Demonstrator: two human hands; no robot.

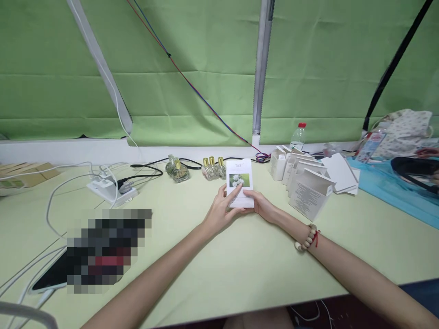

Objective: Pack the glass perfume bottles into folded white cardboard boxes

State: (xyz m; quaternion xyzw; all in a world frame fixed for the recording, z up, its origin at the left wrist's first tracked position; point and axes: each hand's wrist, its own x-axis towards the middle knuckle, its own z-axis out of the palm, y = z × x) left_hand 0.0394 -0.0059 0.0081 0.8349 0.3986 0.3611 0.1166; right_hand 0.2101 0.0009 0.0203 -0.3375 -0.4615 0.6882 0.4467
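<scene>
Both hands hold a small white carton (240, 180) with a flower picture on its face, upright over the middle of the pale green table (240, 260). My left hand (221, 210) grips its left side, with a finger laid across the front. My right hand (262, 204) grips its lower right edge; a bead bracelet is on that wrist. Just behind the carton stand three small gold-capped glass bottles (213, 168), and two more bottles (176, 170) lie further left.
A group of open white cartons (302, 180) and flat card pieces sits to the right. A white power strip (111, 188) with cables lies at the left, a phone (51, 278) near the front left. A water bottle (297, 136) and a blue sheet (394, 192) are at the right.
</scene>
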